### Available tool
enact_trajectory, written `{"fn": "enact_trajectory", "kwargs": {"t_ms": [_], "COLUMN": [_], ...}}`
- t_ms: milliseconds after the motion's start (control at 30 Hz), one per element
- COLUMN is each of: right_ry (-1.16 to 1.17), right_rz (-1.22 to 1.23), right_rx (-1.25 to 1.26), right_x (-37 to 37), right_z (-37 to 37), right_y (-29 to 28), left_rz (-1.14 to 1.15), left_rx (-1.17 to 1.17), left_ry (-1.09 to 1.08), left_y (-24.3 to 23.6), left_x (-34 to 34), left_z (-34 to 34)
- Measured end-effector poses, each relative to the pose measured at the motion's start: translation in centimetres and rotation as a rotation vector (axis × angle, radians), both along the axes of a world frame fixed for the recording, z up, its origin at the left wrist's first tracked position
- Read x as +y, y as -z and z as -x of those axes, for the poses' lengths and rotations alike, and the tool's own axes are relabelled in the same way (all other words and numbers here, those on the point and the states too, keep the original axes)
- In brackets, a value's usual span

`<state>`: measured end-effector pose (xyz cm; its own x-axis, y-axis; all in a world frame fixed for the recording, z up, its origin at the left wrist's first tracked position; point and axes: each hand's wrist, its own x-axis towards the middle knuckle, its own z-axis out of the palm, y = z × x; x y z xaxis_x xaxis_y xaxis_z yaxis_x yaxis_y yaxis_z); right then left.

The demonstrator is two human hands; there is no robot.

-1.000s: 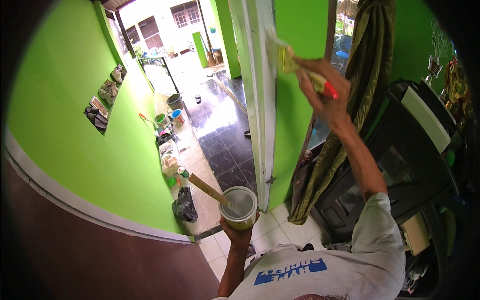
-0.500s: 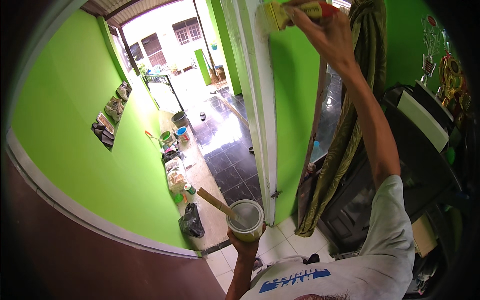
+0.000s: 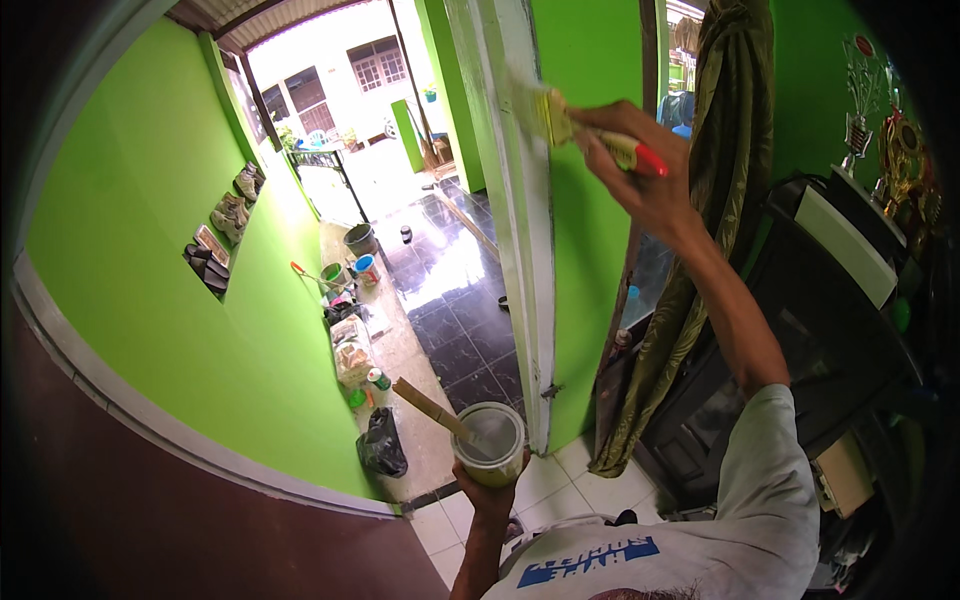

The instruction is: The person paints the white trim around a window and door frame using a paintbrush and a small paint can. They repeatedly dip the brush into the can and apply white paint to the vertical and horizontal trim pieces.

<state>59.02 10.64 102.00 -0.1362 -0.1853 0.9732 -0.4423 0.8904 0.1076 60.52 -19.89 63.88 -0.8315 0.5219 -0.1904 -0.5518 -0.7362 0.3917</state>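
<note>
My right hand [image 3: 640,165] grips a paintbrush [image 3: 622,152] with a yellow handle and red tip. Its bristles, a little blurred, lie against the white door frame [image 3: 535,260], on the upper part. Low in the middle, my left hand [image 3: 487,488] is wrapped round a paint can [image 3: 492,463] from below and holds it up. Inside the can is pale grey or white paint, and a flat wooden stick [image 3: 430,407] leans out over its left rim.
Right of the frame are a green wall [image 3: 590,220], a bunched olive curtain [image 3: 690,260] and dark furniture with trophies [image 3: 900,150]. Beyond the doorway, buckets [image 3: 366,268] and a black plastic bag [image 3: 383,443] stand along the left ledge. Shoes [image 3: 228,217] sit in a wall niche.
My right hand has moved down with the paintbrush, whose bristles are now lower on the door frame. The can in my left hand has hardly moved.
</note>
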Motion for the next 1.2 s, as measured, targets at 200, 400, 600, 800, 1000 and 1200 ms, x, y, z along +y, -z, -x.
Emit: {"fn": "enact_trajectory", "kwargs": {"t_ms": [200,400,600,800,1000,1200], "right_ry": [-0.076,0.083,0.104,-0.012,0.019,0.125], "right_rz": [0.126,0.025,-0.062,0.026,0.261,0.092], "right_rx": [-0.242,0.074,0.402,0.125,-0.144,0.083], "right_x": [0.5,-1.3,0.4,0.0,-1.0,0.7], "right_z": [-1.3,1.0,2.0,1.1,-1.2,1.0], "right_y": [-1.6,-10.7,-11.4,-6.1,-8.3,-16.5], "left_rz": [0.004,-0.050,0.008,-0.088,-0.061,-0.048], "left_rx": [-0.002,-0.005,0.035,0.046,0.084,0.083], "left_ry": [0.010,0.003,0.013,0.042,0.019,0.040], "left_y": [0.3,0.8,0.3,1.3,1.0,0.6], "left_x": [0.0,-0.7,-0.2,-0.3,-0.5,-0.1], "left_z": [0.1,0.4,0.4,1.1,1.2,0.7]}}
